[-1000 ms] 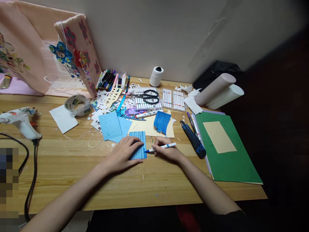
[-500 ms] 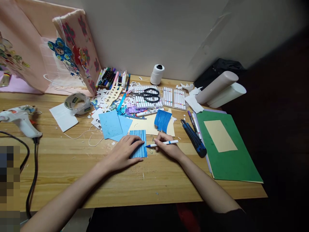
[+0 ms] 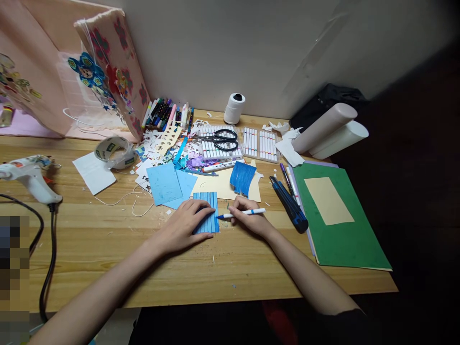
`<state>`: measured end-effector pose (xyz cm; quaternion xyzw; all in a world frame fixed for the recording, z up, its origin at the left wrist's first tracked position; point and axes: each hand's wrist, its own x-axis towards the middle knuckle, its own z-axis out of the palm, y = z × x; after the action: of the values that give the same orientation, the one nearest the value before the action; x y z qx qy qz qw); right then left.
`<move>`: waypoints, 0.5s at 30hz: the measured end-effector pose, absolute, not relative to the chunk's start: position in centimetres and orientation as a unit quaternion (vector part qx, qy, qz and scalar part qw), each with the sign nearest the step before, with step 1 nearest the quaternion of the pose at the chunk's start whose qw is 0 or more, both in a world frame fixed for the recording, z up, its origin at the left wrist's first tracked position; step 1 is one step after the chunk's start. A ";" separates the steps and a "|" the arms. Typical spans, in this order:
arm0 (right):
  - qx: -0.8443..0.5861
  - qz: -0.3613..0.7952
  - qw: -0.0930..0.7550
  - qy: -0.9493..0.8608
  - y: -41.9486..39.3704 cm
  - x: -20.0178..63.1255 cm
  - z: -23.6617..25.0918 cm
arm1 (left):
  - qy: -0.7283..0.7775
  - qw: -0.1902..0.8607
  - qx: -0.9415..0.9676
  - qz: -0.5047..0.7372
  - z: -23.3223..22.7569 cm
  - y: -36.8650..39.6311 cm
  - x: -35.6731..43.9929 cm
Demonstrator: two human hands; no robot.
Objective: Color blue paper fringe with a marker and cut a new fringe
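My left hand [image 3: 187, 221] lies flat with fingers apart on a small light-blue paper [image 3: 207, 201] that carries darker blue stripes, and it covers the paper's left part. In my right hand [image 3: 249, 219] is a white marker [image 3: 256, 211] with a blue band, gripped like a pen. Its blue tip meets the paper near the right edge. Just beyond the hands lies a darker blue painted piece of paper [image 3: 243, 178], partly over a cream sheet [image 3: 212, 188]. Plain light-blue papers [image 3: 164, 184] rest beyond my left hand.
Black-handled scissors [image 3: 224, 140] lie on a marker case [image 3: 212, 151], with paper scraps [image 3: 156, 143] beside it. A box cutter [image 3: 289, 205] and green sheets [image 3: 345, 244] are at right. A glue gun [image 3: 32, 179] and tape roll [image 3: 115, 152] are at left; a thread spool [image 3: 233, 111] stands behind.
The view has shifted very slightly. Both hands, the striped paper and the marker stay in nearly the same places, with the marker tip still at the paper's right side.
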<state>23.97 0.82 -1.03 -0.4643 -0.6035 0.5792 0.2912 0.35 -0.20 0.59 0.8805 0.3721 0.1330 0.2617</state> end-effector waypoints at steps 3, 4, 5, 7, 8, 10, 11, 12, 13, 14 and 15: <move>-0.461 0.578 0.280 -0.613 0.8 24.0 -1.1 | 0.372 0.260 0.881 0.132 0.6 -0.2 0.4; -0.463 0.573 0.278 -0.616 0.8 24.1 -1.1 | 0.372 0.259 0.882 0.131 0.6 -0.2 0.4; -0.470 0.565 0.283 -0.616 0.8 24.1 -1.1 | 0.372 0.258 0.882 0.130 0.6 -0.2 0.4; -0.481 0.552 0.293 -0.614 0.9 24.2 -1.2 | 0.372 0.258 0.882 0.131 0.6 -0.2 0.4; -0.478 0.554 0.290 -0.616 0.9 24.2 -1.2 | 0.372 0.259 0.882 0.131 0.6 -0.2 0.4; -0.462 0.568 0.276 -0.623 0.9 24.2 -1.2 | 0.372 0.260 0.881 0.133 0.6 -0.1 0.4; -0.458 0.571 0.275 -0.623 0.9 24.2 -1.2 | 0.372 0.259 0.881 0.133 0.6 -0.1 0.4; -0.462 0.568 0.282 -0.621 0.9 24.2 -1.2 | 0.372 0.258 0.882 0.133 0.6 -0.1 0.4; -0.468 0.561 0.290 -0.619 0.9 24.2 -1.3 | 0.371 0.257 0.882 0.134 0.7 -0.1 0.4; -0.471 0.555 0.295 -0.618 0.9 24.2 -1.3 | 0.370 0.257 0.882 0.135 0.7 -0.2 0.4; -0.471 0.555 0.292 -0.620 0.9 24.2 -1.2 | 0.370 0.256 0.882 0.136 0.7 -0.2 0.3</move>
<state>24.15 0.91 -1.24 -0.4709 -0.6203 0.5553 0.2919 0.34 -0.17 0.67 0.8825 0.3701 0.1362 0.2562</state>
